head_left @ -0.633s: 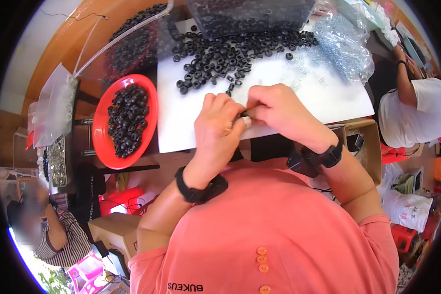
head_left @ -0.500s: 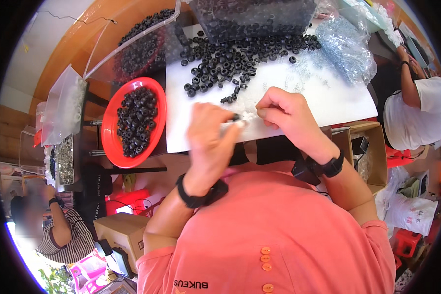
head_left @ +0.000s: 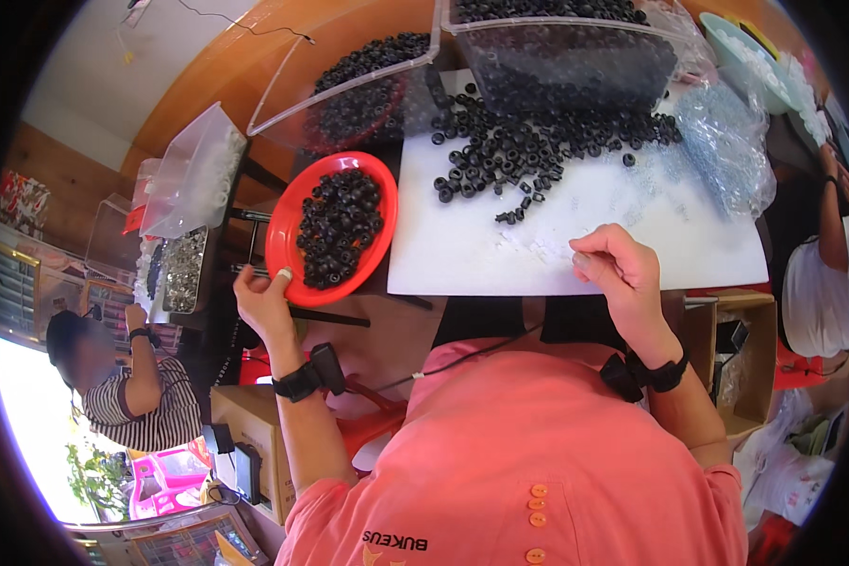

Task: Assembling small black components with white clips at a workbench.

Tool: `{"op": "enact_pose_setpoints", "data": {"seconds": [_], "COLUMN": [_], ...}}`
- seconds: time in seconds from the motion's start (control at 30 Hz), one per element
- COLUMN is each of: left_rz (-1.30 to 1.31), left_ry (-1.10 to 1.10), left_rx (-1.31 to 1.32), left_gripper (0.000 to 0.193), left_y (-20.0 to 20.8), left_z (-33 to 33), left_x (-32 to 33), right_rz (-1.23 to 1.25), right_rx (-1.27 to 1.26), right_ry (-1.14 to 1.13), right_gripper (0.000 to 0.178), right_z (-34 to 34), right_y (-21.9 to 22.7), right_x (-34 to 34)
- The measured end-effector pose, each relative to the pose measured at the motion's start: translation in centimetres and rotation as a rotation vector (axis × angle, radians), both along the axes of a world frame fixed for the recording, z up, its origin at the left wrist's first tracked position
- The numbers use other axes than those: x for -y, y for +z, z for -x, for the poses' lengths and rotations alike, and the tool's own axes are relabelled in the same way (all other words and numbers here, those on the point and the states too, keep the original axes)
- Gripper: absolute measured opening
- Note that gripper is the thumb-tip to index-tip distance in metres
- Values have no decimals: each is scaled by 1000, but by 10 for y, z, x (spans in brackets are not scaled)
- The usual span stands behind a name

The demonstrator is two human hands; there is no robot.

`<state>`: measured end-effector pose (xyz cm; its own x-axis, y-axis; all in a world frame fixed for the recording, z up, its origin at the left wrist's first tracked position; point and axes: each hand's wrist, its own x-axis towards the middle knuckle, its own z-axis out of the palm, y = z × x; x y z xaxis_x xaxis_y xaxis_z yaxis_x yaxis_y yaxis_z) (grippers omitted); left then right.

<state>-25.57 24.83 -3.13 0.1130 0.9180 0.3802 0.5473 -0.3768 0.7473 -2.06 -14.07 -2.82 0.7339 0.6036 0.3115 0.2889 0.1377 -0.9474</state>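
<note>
White board (head_left: 443, 255) bears scattered black parts (head_left: 509, 156), a striped-shirted person (head_left: 151, 410) at left

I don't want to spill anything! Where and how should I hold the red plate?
Probably by its rim, gripping left and right together, coming from the near edge: a clear bin stands just beyond. The rim curves around the loose black beads, so a level hold should keep them in.

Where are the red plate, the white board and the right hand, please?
Red plate (head_left: 281, 236): head view, left rim.
White board (head_left: 481, 271): head view, bare lower part.
Right hand (head_left: 630, 271): head view, its middle.
</note>
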Motion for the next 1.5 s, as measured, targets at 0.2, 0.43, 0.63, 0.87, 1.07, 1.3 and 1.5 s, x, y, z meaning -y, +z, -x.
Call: {"op": "enact_pose_setpoints", "data": {"seconds": [0.2,0.43,0.63,0.87,1.07,1.3,1.5], "left_rz": [467,805,389,237,199,47,17], "left_ry": [-36,-223,-390,-489,-218,-127,-107], "left_rx": [534,867,790,843,1037,1076,967], "left_gripper": [34,41,38,35,42,35,23], "left_y": [-12,-2,95,204,245,242,245], "left_z": [39,89,75,-21,-121,-151,-169], "left_x": [-17,-20,-28,-128,-145,-170,-185], "right_rz": [13,15,26,14,43,27,47], "right_rx": [17,53,80,129,240,246,277], "right_ry": [-14,-9,-19,-16,-44,-45,-59], "right_gripper": [7,6,6,7,8,9,9], "right_z": [1,2,2,1,2,2,2], "right_y": [-3,-4,-6,-9,-11,-12,-9], "right_x": [3,5,4,4,8,7,6]}}
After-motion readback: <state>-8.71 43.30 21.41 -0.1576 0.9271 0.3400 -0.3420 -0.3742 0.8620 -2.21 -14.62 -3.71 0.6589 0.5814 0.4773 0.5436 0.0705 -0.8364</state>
